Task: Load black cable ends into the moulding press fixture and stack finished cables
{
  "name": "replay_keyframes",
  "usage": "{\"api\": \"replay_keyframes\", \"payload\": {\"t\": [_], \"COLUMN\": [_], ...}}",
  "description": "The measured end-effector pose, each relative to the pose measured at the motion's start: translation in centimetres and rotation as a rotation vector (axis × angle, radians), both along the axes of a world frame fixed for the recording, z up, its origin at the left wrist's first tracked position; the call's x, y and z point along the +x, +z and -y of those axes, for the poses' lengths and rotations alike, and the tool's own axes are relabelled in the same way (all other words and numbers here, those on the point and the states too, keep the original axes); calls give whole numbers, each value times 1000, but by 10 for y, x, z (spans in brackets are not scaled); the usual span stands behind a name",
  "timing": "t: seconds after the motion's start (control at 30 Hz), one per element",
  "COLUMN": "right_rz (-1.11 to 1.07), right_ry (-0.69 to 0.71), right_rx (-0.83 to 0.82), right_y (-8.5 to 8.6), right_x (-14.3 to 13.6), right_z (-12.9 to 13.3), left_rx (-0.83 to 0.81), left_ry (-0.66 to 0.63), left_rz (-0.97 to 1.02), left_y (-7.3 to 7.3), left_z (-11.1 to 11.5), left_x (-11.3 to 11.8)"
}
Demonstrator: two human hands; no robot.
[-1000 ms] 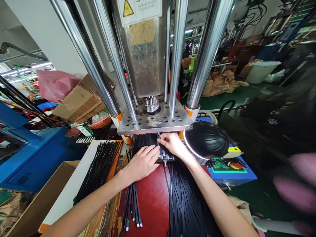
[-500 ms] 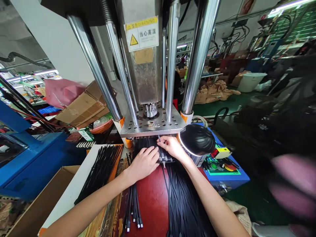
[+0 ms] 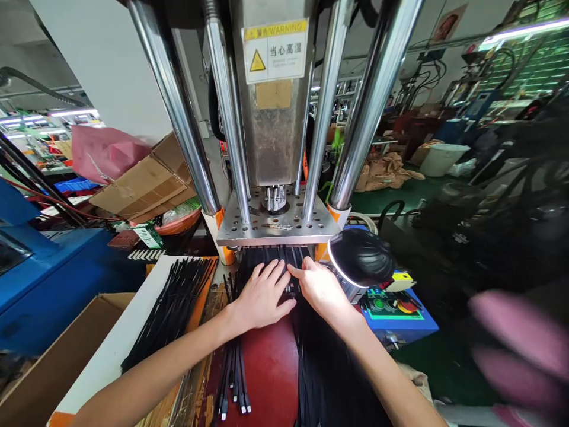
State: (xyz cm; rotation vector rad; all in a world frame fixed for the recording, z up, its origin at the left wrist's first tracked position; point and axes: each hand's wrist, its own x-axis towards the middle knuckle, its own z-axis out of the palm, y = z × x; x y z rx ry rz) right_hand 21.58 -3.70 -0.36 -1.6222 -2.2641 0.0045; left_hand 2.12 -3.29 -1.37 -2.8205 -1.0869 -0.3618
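My left hand [image 3: 267, 293] lies palm down with its fingers spread over black flat cables [image 3: 258, 256] at the front of the press. Beside it, my right hand [image 3: 320, 286] touches the cables near the plate's front edge, its index finger and thumb extended and the others curled. Above both hands is the steel plate [image 3: 284, 232] of the press. Long black cables [image 3: 329, 367] hang over the red surface [image 3: 269, 373] below my right hand. A smaller bunch with white-tipped connectors [image 3: 235, 379] hangs below my left wrist.
A bundle of black cables [image 3: 171, 308] rests on a white board [image 3: 100, 356] at the left. On the right stand a round black lamp [image 3: 362, 257] and a blue control box [image 3: 400, 320]. Metal columns [image 3: 180, 112] flank the press. A cardboard box [image 3: 57, 362] is at lower left.
My right hand has moved slightly down and right, and its pinch has loosened. My left hand's fingers are more spread. The view has shifted a little.
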Motion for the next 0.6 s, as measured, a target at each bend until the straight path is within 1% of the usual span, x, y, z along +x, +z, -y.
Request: {"api": "replay_keyframes", "payload": {"t": [0.07,0.13,0.2,0.27,0.37,0.47,0.53,0.6], "right_rz": [66,111,141,155,141,89,51,21], "right_ry": [-44,-83,-112,-128,-138,-146,-142,-117], "right_rx": [0,-3,-10,-16,-5,43,80,114], "right_y": [1,1,1,-1,-4,-6,-3,4], "right_x": [-4,-9,-14,-17,-20,-20,-19,-18], "right_z": [-11,-28,-45,-59,-78,-100,-111,-109], "left_rx": [-58,-106,-137,-149,-144,-133,-125,-117], "left_ry": [18,54,76,71,65,76,65,46], "left_rz": [19,18,12,17,31,38,42,50], "left_y": [7,12,15,16,15,18,24,33], "left_z": [-14,-29,-44,-55,-71,-91,-103,-104], "left_x": [2,4,7,9,10,15,20,20]}}
